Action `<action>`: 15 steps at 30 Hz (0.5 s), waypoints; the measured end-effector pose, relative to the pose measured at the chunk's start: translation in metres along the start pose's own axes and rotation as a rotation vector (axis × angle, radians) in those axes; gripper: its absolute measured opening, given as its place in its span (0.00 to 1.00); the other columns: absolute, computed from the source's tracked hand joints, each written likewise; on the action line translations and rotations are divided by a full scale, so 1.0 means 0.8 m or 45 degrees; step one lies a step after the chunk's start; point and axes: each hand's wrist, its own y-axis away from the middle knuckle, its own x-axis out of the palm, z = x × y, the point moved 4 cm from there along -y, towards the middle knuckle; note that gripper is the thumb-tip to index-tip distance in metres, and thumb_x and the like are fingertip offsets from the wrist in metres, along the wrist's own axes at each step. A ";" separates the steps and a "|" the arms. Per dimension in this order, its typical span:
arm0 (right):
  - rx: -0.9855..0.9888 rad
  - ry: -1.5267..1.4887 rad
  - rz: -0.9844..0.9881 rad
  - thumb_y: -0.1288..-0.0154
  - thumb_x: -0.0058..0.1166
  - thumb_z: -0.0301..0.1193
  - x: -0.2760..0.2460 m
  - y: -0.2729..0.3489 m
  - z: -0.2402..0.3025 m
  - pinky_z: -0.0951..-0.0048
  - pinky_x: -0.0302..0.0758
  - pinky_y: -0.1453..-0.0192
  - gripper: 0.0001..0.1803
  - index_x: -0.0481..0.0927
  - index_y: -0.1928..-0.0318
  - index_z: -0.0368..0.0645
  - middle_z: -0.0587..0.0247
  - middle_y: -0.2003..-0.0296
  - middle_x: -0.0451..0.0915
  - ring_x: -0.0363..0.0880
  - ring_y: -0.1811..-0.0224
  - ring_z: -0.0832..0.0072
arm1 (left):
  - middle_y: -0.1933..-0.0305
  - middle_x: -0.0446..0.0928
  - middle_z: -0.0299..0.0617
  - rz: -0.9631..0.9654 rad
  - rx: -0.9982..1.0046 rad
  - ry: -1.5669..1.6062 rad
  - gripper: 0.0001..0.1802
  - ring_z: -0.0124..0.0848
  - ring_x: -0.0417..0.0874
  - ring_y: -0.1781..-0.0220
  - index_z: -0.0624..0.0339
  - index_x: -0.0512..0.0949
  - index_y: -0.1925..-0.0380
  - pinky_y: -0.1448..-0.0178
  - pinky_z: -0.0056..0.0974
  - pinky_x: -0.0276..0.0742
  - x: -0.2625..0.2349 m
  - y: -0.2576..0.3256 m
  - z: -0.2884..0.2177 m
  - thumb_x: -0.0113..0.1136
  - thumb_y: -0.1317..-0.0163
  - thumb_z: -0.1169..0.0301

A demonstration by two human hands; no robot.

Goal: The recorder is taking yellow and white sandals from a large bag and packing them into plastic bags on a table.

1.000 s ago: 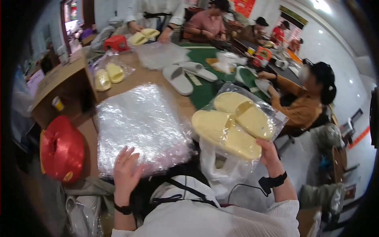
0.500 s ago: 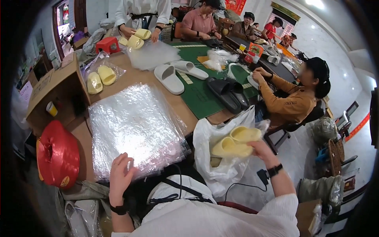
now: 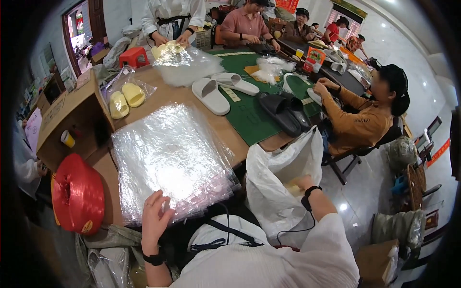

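At the near edge of a stack of clear plastic bags (image 3: 168, 158), my left hand (image 3: 155, 218) rests with fingers apart, holding nothing. My right hand (image 3: 303, 183) reaches down into a white woven sack (image 3: 261, 180) at the table's right corner. Its fingers curl at a pair of pale yellow slippers (image 3: 292, 189), of which only a small patch shows; the sack's wall and the hand hide the rest. Beyond the bag stack lie light grey slippers (image 3: 211, 96) and black slippers (image 3: 278, 113) on a green cutting mat (image 3: 240, 117).
A red roll of plastic twine (image 3: 79, 194) stands left of the bags, beside a cardboard box (image 3: 79, 115). Bagged yellow slippers (image 3: 127, 98) lie behind it. A person in an orange top (image 3: 357, 117) sits at right; another in white (image 3: 173, 21) handles yellow slippers across the table.
My right hand has lowered the yellow slippers into the white sack, whose mouth now stands wider. My left hand stays by the bags. The person in white has brought clear plastic over yellow slippers.
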 end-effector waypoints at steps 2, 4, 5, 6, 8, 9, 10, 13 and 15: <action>-0.100 -0.364 -0.124 0.46 0.70 0.46 -0.001 0.000 -0.010 0.60 0.82 0.56 0.31 0.83 0.51 0.33 0.53 0.57 0.87 0.86 0.57 0.62 | 0.36 0.74 0.51 -0.003 0.053 0.024 0.21 0.48 0.73 0.34 0.60 0.82 0.52 0.33 0.44 0.71 0.003 -0.018 -0.009 0.71 0.50 0.75; -0.242 -0.706 -0.223 0.43 0.68 0.43 -0.014 0.004 0.004 0.63 0.81 0.60 0.29 0.81 0.50 0.32 0.48 0.61 0.87 0.87 0.63 0.59 | 0.36 0.74 0.50 0.006 0.068 0.015 0.21 0.48 0.73 0.34 0.61 0.82 0.53 0.33 0.44 0.71 0.007 -0.026 -0.012 0.71 0.50 0.75; -0.458 -0.322 -0.284 0.43 0.68 0.42 -0.037 0.029 0.043 0.63 0.81 0.61 0.25 0.83 0.53 0.35 0.49 0.64 0.86 0.86 0.65 0.60 | 0.36 0.74 0.50 -0.002 0.046 0.003 0.21 0.48 0.73 0.34 0.61 0.82 0.53 0.33 0.44 0.71 0.006 -0.019 -0.010 0.71 0.50 0.75; -0.664 0.064 -0.355 0.44 0.68 0.40 -0.060 0.060 0.080 0.63 0.80 0.61 0.22 0.84 0.55 0.37 0.51 0.68 0.86 0.86 0.67 0.60 | 0.36 0.75 0.50 -0.013 0.036 0.013 0.21 0.48 0.73 0.34 0.61 0.82 0.53 0.33 0.44 0.70 0.004 -0.014 -0.008 0.71 0.50 0.75; -0.711 -0.002 -0.572 0.44 0.68 0.40 -0.101 0.110 0.124 0.62 0.80 0.61 0.20 0.85 0.57 0.38 0.52 0.70 0.85 0.85 0.67 0.60 | 0.36 0.75 0.50 -0.025 0.037 0.018 0.21 0.48 0.73 0.34 0.61 0.82 0.53 0.33 0.45 0.70 0.003 -0.011 -0.007 0.71 0.50 0.75; -0.754 -0.068 -0.794 0.44 0.67 0.40 -0.126 0.125 0.143 0.62 0.80 0.61 0.18 0.86 0.59 0.40 0.53 0.73 0.85 0.85 0.68 0.60 | 0.36 0.75 0.49 -0.015 0.008 0.043 0.21 0.48 0.73 0.34 0.61 0.82 0.53 0.33 0.44 0.70 0.003 -0.011 -0.006 0.71 0.51 0.76; -0.838 -0.230 -0.759 0.43 0.67 0.41 -0.144 0.125 0.160 0.58 0.78 0.59 0.17 0.85 0.59 0.42 0.53 0.69 0.85 0.85 0.64 0.58 | 0.36 0.75 0.49 -0.003 -0.020 0.069 0.22 0.47 0.73 0.34 0.61 0.82 0.53 0.33 0.44 0.70 0.005 -0.012 -0.004 0.71 0.51 0.76; -0.972 -0.341 -0.817 0.42 0.66 0.44 -0.185 0.074 0.197 0.54 0.77 0.52 0.20 0.85 0.56 0.43 0.52 0.59 0.85 0.83 0.55 0.55 | 0.36 0.75 0.49 -0.001 0.024 0.018 0.22 0.47 0.73 0.34 0.61 0.82 0.53 0.33 0.44 0.70 0.005 -0.016 -0.006 0.72 0.52 0.76; -1.030 -0.285 -0.908 0.42 0.66 0.45 -0.206 0.027 0.222 0.55 0.77 0.47 0.23 0.84 0.52 0.42 0.52 0.53 0.85 0.82 0.49 0.54 | 0.37 0.75 0.49 0.002 0.006 0.040 0.22 0.47 0.73 0.34 0.60 0.82 0.53 0.33 0.44 0.70 0.004 -0.019 -0.012 0.72 0.52 0.76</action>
